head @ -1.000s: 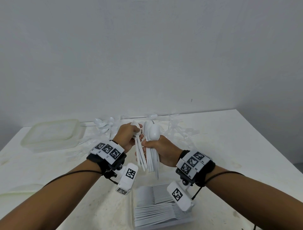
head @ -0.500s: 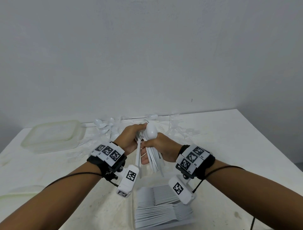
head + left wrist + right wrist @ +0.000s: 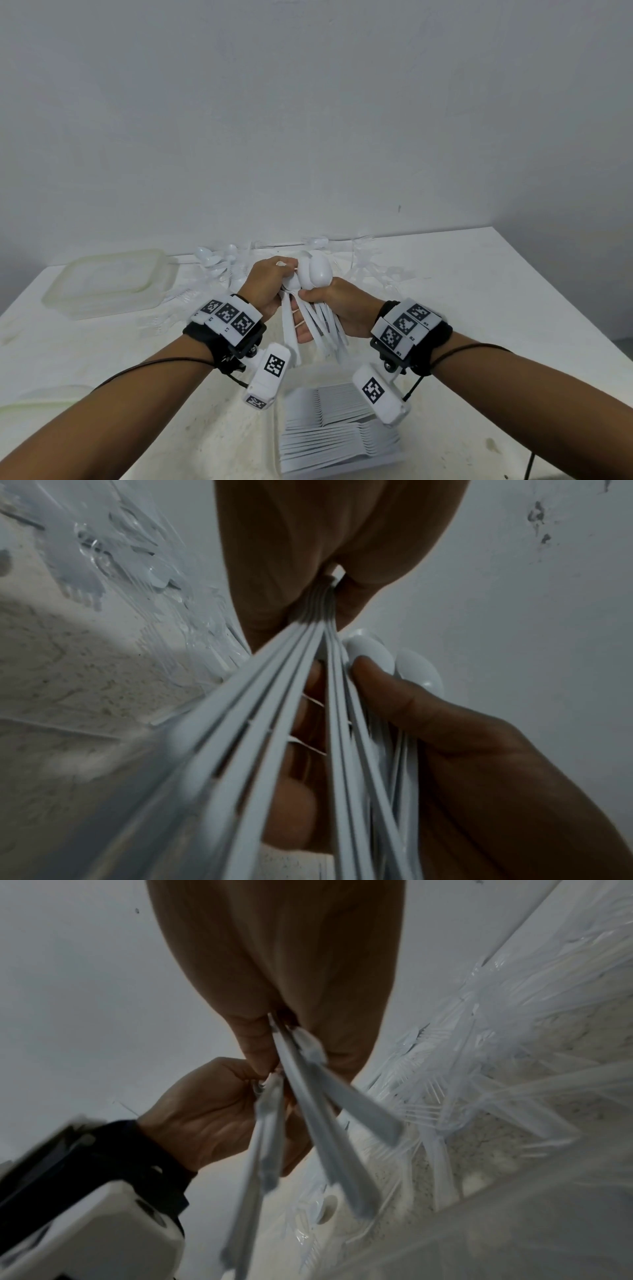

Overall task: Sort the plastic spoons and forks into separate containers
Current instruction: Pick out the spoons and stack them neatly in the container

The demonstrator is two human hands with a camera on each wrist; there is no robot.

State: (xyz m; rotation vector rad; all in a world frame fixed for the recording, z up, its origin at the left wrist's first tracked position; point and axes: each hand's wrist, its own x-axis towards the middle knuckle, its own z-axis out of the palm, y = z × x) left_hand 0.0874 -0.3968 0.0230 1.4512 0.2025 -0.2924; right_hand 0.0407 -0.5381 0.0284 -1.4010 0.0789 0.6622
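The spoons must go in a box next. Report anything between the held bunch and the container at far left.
Nothing visible stands in the air between the spoons, held by left hand and right hand, and the container; loose clear cutlery lies on the table beside it.

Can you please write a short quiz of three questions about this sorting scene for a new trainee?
1. True or false: the left hand and the right hand both grip white spoons.
2. What fills the near tray? A) forks B) cups C) napkins
3. Fill in: the lidded container sits at the table's far ____ side.

Key: 1 true; 2 A; 3 left.
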